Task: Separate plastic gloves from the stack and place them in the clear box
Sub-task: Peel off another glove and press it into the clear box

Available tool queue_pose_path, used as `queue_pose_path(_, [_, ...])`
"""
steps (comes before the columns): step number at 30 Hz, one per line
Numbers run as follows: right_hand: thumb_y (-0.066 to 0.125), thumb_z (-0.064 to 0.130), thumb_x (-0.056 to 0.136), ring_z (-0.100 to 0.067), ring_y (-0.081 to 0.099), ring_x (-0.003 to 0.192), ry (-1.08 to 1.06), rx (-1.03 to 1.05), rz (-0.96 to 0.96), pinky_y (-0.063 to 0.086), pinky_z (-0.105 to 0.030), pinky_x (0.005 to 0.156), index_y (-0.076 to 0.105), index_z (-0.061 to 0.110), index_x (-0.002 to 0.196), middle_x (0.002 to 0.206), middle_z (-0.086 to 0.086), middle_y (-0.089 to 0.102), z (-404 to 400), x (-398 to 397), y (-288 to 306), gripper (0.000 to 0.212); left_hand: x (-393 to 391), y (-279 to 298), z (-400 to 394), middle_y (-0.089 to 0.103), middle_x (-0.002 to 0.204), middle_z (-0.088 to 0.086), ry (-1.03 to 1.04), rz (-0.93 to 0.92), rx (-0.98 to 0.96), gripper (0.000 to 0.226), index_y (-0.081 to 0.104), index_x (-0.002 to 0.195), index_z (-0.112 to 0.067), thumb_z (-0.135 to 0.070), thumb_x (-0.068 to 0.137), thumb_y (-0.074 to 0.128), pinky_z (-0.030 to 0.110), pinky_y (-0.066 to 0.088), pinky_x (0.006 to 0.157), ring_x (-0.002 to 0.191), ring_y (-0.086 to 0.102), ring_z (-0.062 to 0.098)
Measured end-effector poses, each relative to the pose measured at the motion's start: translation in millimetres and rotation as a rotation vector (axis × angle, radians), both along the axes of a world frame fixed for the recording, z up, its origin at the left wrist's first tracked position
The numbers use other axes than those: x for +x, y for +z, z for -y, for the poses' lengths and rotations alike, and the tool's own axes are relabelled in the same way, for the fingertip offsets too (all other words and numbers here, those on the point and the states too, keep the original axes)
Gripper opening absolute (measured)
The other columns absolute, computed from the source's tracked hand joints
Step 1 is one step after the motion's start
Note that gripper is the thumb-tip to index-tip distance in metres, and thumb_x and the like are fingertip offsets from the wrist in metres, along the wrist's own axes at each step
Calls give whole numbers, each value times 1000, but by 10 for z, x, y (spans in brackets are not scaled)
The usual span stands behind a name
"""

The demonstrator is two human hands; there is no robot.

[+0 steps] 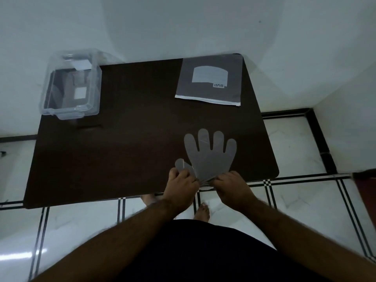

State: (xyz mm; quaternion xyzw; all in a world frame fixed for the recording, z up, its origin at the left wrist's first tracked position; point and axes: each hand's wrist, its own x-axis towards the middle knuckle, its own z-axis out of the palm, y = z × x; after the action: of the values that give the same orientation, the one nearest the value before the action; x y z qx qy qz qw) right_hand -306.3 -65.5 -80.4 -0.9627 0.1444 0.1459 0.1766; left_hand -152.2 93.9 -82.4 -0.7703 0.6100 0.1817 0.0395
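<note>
A stack of thin translucent plastic gloves (209, 155) lies flat near the front edge of the dark table (122, 151), fingers pointing away from me. My left hand (180, 188) pinches the cuff end at the thumb side. My right hand (234, 190) grips the cuff edge from the right, where several layers fan apart. The clear box (95, 82) stands open at the table's far left corner, with only a white label showing inside.
A grey glove packet (211, 96) with a white window lies at the far right of the table. White walls stand behind and to the right. Tiled floor and my bare feet (201, 212) show below the table's front edge.
</note>
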Motion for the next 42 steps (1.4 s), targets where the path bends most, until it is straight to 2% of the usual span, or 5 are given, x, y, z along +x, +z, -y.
queue_pose_path(8, [61, 26, 99, -11, 59, 100, -149, 170, 184, 52, -36, 93, 70, 22, 109, 107, 3, 68, 64, 238, 296, 14, 213, 194, -53, 66, 107, -16, 213, -229, -202, 15, 67, 104, -35, -38, 105, 52, 38, 29, 104, 115, 52, 8])
queue_pose_path(12, [62, 23, 104, -3, 67, 96, -301, 381, 290, 58, -23, 82, 66, 27, 116, 106, 10, 68, 212, 618, 736, 14, 608, 584, -41, 69, 99, -17, 422, -475, -323, 12, 65, 114, -36, -37, 105, 56, 42, 51, 97, 93, 66, 2])
queue_pose_path(18, [71, 26, 99, -2, 70, 99, -413, 512, 499, 59, -30, 91, 70, 34, 118, 108, 14, 72, 526, 1428, 1394, 20, 1394, 1300, -3, 78, 107, 10, 695, -890, -612, 20, 73, 121, -10, -7, 103, 68, 28, 63, 82, 98, 76, 18])
queue_pose_path(26, [77, 24, 97, -23, 77, 90, -317, 602, 689, 64, -42, 84, 75, 19, 111, 102, 5, 79, 627, 2726, 2135, 16, 2626, 1941, -104, 78, 87, 0, 793, -925, -757, 10, 76, 107, -14, -10, 103, 68, 18, 52, 60, 69, 69, 3])
queue_pose_path(42, [81, 17, 93, -9, 74, 70, -250, 641, 781, 61, -23, 69, 77, 9, 106, 91, -5, 80, 225, 5442, 2431, 16, 4967, 2278, -508, 76, 103, 26, 814, -939, -856, 26, 74, 120, -6, -11, 95, 80, 40, 55, 81, 86, 72, 27])
